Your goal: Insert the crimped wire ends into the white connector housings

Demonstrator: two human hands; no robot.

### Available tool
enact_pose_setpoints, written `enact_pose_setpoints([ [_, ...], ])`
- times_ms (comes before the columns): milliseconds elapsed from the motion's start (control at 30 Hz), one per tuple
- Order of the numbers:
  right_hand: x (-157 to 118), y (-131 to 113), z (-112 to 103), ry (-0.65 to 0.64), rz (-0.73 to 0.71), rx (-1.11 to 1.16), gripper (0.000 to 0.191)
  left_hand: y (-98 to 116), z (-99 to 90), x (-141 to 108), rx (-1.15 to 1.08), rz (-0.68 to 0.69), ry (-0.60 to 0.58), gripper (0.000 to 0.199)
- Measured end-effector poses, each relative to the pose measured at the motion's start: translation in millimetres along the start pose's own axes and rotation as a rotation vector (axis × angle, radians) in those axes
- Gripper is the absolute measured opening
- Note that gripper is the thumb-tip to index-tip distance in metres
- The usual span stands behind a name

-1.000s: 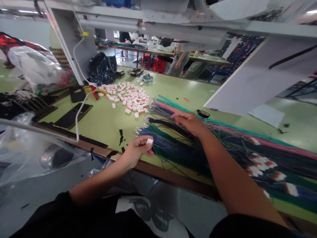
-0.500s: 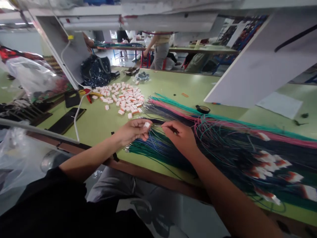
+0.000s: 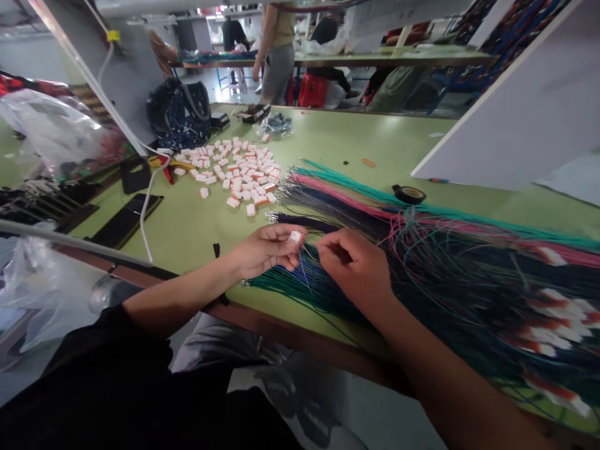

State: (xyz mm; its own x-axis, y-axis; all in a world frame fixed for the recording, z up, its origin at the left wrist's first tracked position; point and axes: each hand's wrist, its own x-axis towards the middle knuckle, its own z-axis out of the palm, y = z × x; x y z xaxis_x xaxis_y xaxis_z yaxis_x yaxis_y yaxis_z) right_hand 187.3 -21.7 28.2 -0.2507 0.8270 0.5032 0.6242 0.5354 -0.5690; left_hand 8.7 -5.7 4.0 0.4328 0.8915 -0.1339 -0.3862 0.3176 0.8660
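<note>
Between thumb and fingers, my left hand (image 3: 269, 250) holds a small white and orange connector housing (image 3: 295, 237), with thin wires trailing from it. Close on its right, my right hand (image 3: 351, 259) pinches a thin wire (image 3: 309, 249) that runs toward the housing. Whether the wire's tip is inside the housing is too small to tell. Under both hands lie bundles of blue and green wires (image 3: 276, 278). Behind them stretch pink wires (image 3: 328, 192) and teal wires (image 3: 347, 179), their metal-tipped ends on the left.
A pile of loose connector housings (image 3: 244, 172) lies beyond my left hand. Wired housings (image 3: 557, 325) rest at the right. Black tape (image 3: 409, 194), yellow-red pliers (image 3: 166, 166), a dark phone-like slab (image 3: 126, 220) and a patterned bag (image 3: 178, 115) are on the table. People are in the background.
The camera view has shifted, and both hands appear slightly farther right. My left hand still holds the housing, and my right hand stays close to it with fingers pinched.
</note>
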Motion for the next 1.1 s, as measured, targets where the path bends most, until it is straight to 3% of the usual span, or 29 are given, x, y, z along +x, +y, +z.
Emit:
enact_pose_setpoints([
  [333, -1, 3, 4, 0.098, -0.076, -0.046, 0.011, -1, 0.5, -2, -0.007, 0.002, -0.088, 0.028],
  [633, -4, 3, 7, 0.111, -0.106, -0.122, 0.013, -5, 6.8, -4, 0.144, 0.051, 0.027, 0.028],
  [867, -7, 9, 16, 0.050, -0.143, -0.113, 0.016, -8, 11.8, -7, 0.236, 0.062, 0.083, 0.025],
  [1000, -9, 9, 21, 0.013, -0.083, -0.102, 0.018, -7, 12.8, -9, 0.269, 0.072, 0.091, 0.022],
  [1100, 1, 7, 8, -0.158, 0.026, 0.004, 0.017, -7, 11.6, -8, 0.267, 0.062, 0.096, 0.021],
])
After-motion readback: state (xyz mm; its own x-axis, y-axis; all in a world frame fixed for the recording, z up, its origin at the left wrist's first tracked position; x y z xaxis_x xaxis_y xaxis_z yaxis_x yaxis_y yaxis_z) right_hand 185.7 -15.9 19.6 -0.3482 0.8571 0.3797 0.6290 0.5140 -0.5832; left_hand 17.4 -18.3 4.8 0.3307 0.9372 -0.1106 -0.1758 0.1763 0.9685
